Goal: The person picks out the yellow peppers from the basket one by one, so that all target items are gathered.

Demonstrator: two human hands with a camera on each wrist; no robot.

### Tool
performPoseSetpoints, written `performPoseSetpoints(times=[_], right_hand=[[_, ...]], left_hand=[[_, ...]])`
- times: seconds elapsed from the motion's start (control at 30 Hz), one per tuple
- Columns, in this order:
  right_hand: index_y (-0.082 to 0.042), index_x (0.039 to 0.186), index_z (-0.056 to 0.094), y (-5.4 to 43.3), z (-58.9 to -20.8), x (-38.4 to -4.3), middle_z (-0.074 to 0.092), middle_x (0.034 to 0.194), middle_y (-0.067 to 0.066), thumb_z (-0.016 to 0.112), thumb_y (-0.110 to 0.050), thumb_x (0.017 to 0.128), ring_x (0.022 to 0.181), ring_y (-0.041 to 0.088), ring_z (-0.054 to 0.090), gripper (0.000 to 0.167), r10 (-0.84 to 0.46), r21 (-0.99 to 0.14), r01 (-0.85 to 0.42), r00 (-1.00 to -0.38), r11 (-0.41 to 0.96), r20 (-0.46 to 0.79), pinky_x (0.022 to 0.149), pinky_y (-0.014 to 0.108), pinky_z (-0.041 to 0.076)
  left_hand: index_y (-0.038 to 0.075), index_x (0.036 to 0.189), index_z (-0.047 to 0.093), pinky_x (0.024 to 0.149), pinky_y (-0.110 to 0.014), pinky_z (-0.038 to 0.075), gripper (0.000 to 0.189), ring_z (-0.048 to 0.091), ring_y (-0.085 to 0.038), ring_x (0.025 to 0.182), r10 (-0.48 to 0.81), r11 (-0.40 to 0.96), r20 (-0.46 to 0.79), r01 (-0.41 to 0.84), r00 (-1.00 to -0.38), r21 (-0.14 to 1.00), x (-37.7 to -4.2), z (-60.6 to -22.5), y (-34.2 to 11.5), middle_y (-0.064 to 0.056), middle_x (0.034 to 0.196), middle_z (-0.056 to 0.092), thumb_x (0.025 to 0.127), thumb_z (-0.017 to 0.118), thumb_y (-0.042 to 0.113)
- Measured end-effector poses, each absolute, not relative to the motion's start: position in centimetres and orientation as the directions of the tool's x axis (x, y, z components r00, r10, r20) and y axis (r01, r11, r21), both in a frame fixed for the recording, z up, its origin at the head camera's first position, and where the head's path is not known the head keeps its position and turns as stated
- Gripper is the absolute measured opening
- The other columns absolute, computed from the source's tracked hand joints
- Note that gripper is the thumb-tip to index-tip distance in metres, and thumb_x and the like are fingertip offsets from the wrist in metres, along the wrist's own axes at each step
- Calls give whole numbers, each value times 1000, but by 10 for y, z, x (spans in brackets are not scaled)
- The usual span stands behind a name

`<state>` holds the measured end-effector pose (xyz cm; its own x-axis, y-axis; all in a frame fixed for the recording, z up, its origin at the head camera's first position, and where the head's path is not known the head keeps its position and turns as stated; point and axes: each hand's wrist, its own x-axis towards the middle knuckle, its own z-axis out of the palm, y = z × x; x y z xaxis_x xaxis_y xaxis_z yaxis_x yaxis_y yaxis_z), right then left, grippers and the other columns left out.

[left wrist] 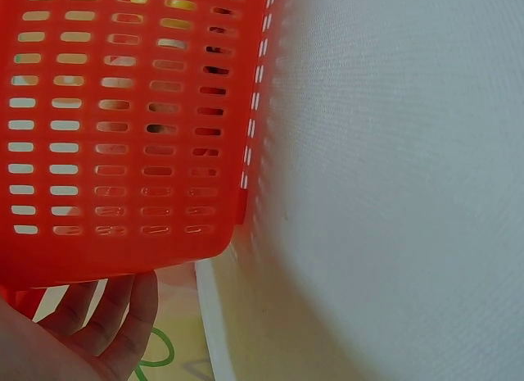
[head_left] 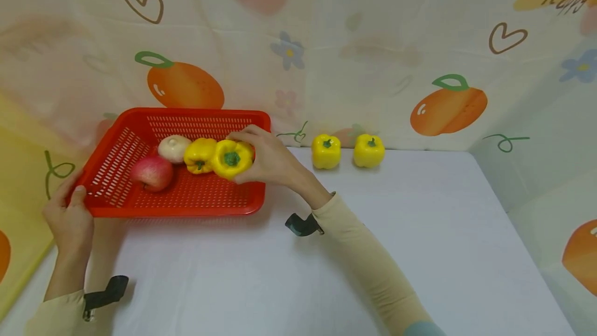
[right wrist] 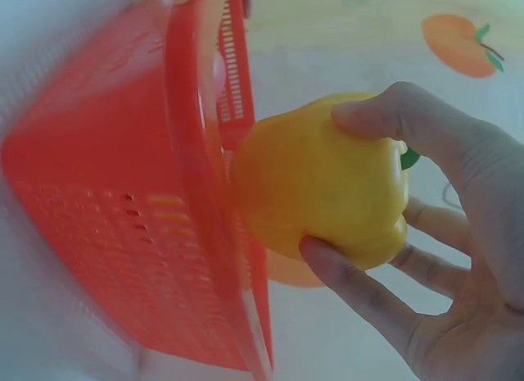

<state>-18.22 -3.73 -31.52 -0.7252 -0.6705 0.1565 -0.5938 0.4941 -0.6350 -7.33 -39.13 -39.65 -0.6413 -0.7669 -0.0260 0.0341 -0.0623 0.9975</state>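
Note:
My right hand (head_left: pixel 266 157) grips a yellow bell pepper (head_left: pixel 231 159) over the right part of a red plastic basket (head_left: pixel 186 212); in the right wrist view thumb and fingers go round the pepper (right wrist: pixel 319 180) beside the basket's rim. Inside the basket are a second yellow pepper (head_left: pixel 199 155), a white round vegetable (head_left: pixel 173 148) and a red apple (head_left: pixel 152 173). At the basket's left end my left hand (head_left: pixel 70 219) holds the rim, thumb on top; the left wrist view shows its fingers (left wrist: pixel 135 315) curled beneath the rim.
Two more yellow bell peppers (head_left: pixel 326 151) stand side by side on the white table (head_left: pixel 420 232), right of the basket near the back edge. Behind the table hangs a cloth (head_left: pixel 354 66) printed with oranges, hearts and flowers.

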Motion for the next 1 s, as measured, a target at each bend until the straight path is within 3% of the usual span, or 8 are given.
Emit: performPoseSetpoints(times=[0.5, 0.73, 1.0], right_hand=[[-14, 134, 58, -15, -308, -183, 54, 123, 1, 83, -27, 69, 109, 14, 51, 71, -662, -628, -620, -719, 471, 214, 89, 26, 47], [-11, 136, 57, 1, -304, -186, 51, 130, 5, 84, -23, 70, 105, 15, 53, 72, -643, -642, -586, -744, 494, 184, 76, 20, 51], [-9, 135, 58, 21, -304, -191, 50, 131, 4, 85, -22, 70, 106, 17, 52, 72, -617, -631, -573, -765, 523, 184, 75, 21, 52]], left_hand=[[14, 128, 66, 83, -7, 45, 38, 52, -8, 112, -766, -41, -3, 44, -643, 998, -73, -398, -392, 0, 130, 59, 99, 45, 1], [14, 128, 66, 83, -7, 45, 38, 53, -8, 109, -764, -37, -6, 35, -645, 999, -74, -397, -392, 0, 130, 59, 100, 45, 2], [16, 130, 66, 87, -8, 44, 38, 52, -8, 111, -765, -47, -28, 12, -644, 999, -74, -397, -393, 1, 132, 58, 100, 45, 4]])
